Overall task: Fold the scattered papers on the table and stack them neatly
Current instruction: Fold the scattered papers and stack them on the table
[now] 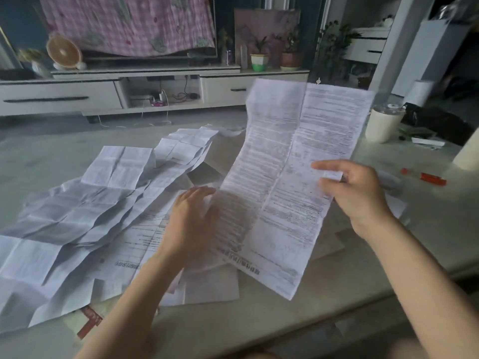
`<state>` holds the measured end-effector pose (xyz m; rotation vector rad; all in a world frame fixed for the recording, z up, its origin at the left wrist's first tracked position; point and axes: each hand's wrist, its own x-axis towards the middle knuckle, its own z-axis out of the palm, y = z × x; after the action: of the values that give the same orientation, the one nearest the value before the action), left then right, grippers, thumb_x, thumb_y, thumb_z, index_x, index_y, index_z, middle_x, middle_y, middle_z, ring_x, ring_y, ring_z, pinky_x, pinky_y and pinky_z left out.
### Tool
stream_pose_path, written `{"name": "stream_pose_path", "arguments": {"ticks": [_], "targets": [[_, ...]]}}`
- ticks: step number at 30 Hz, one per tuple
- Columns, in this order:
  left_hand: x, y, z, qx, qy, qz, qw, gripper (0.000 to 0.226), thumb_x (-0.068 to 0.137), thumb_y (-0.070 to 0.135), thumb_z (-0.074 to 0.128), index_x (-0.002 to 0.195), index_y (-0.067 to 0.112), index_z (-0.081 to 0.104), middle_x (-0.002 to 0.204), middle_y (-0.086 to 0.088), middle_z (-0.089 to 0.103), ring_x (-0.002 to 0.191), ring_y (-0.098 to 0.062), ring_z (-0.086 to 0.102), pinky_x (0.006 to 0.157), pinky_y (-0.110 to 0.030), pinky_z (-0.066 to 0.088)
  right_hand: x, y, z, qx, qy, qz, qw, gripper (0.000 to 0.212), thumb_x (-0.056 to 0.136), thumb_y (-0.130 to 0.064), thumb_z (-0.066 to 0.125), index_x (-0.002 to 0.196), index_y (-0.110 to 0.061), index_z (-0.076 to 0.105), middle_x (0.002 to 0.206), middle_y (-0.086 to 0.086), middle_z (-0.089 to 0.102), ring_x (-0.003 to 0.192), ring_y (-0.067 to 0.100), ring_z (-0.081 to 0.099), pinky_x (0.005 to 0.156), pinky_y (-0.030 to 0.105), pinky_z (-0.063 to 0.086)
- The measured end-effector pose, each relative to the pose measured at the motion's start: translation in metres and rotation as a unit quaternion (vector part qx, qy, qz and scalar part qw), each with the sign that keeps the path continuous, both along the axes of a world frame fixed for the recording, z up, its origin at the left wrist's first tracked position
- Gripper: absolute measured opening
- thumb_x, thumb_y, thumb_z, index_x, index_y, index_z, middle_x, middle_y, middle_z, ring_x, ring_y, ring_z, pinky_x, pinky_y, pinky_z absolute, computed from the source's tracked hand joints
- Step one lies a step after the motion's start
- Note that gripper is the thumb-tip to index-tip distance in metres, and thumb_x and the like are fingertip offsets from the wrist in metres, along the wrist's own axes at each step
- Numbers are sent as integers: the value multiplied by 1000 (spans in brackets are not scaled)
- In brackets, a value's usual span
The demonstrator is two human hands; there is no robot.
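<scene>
Paper sheet, a long one full of small print, is up in the air above the table. It leans back and has a crease down its middle. The right hand pinches the sheet's right edge between thumb and fingers. The left hand is at the sheet's lower left edge with bent fingers. That part is blurry, so I cannot tell if it holds the sheet or only touches it.

The sheet looks very light and thin. It bends and flops, and it could tear or crumple if pulled hard. I think the best way to hold it is by two edges or corners, one in each hand, so the old crease can guide the fold.

Left of the sheet lies a messy pile of papers, all open and full of creases — none look folded, and I see no neat stack. So most of the job seems still to do. Right of the sheet lie a red pen and, farther back, a pale cup.
</scene>
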<state>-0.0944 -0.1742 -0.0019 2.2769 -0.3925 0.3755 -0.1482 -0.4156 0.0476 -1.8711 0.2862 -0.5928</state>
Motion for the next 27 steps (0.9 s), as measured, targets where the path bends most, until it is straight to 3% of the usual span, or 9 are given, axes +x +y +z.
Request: {"name": "stream_pose_path", "arguments": {"ticks": [4,7,9,12,15,18,20,24,27], "targets": [[-5,-1,12,-273,116,-31,955,52,73,47,72,117,25,53,113,10,61,108,-7,58,84,-15,43,0,-14,5,152,-37,-49,987,33,81,11,56,91,-18,67,102,7,65,91,18,60,73,22,47],[-1,2,15,-422,260,-108,862,86,56,60,79,123,11,56,117,-5,66,107,-20,63,97,-33,46,2,-8,3,193,-45,-53,979,32,81,12,56,102,-11,66,93,3,64,77,12,59,69,19,47],[-1,4,17,-441,298,-159,831,53,75,49,69,113,12,66,116,-10,67,107,-27,64,98,-39,46,5,-3,-4,200,-46,-64,977,30,81,11,57,99,-12,66,99,8,65,82,17,61,76,25,48],[-5,1,20,-477,324,-190,795,30,86,30,50,92,17,77,102,-9,72,88,-19,70,70,-24,55,9,6,-8,170,-53,-69,982,31,81,9,59,95,-18,65,112,10,64,102,21,61,90,33,49],[-7,-1,23,-514,361,-205,751,28,84,22,49,101,12,70,101,-11,72,81,-23,71,60,-32,57,9,16,-12,77,-49,-41,995,33,82,8,58,103,-18,63,108,0,63,84,-3,59,80,16,49],[2,3,16,-502,387,-140,760,14,86,11,53,96,7,63,93,-13,63,71,-24,64,66,-37,54,7,26,-18,-81,-46,-22,995,43,81,9,54,116,-15,62,85,-15,56,58,-4,48,61,7,39],[7,8,16,-507,396,-102,759,13,92,8,47,91,7,60,83,-12,60,60,-20,62,57,-31,54,6,32,-24,-180,-60,9,982,48,82,12,50,123,-13,58,103,-11,60,81,-7,55,75,1,38],[14,16,17,-518,415,-61,746,19,96,8,41,85,7,56,76,-9,61,57,-20,62,54,-31,54,10,33,-34,-403,-120,51,906,64,73,25,53,130,-4,52,131,16,55,118,25,55,98,12,33],[14,20,19,-546,405,-71,730,31,98,16,34,87,5,60,67,-9,68,54,-21,66,45,-29,52,12,41,-39,-483,-130,117,858,78,64,27,43,135,-6,47,141,9,45,126,14,41,106,11,27]]}}
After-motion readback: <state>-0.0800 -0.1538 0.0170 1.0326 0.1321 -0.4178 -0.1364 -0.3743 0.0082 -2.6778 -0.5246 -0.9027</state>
